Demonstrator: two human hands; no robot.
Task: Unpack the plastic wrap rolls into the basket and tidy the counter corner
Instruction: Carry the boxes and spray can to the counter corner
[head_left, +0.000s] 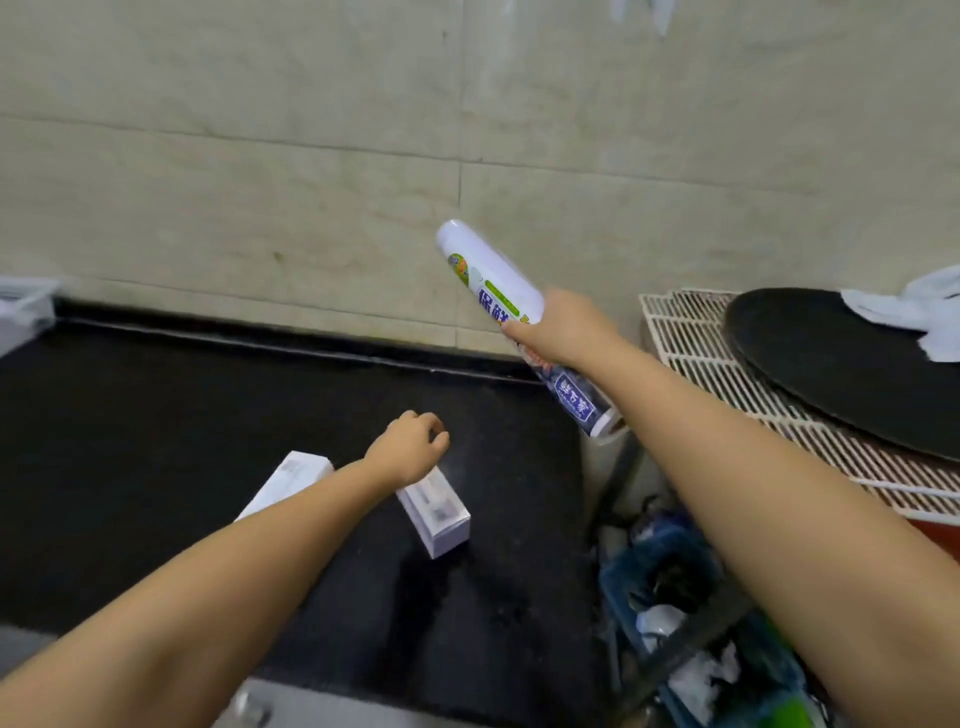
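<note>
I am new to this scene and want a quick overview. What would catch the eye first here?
The right hand holds a plastic wrap roll tilted in the air before the tiled wall. Lower, the left hand hovers half-curled over two white boxes on the black counter.

Two bare forearms reach forward. The left hand (410, 447) hangs loosely curled, knuckles up, fingers bent inward (gripping nothing visible). The right hand (558, 330), extended farther and higher, is closed around a plastic wrap roll (491, 275), holding it tilted.
</note>
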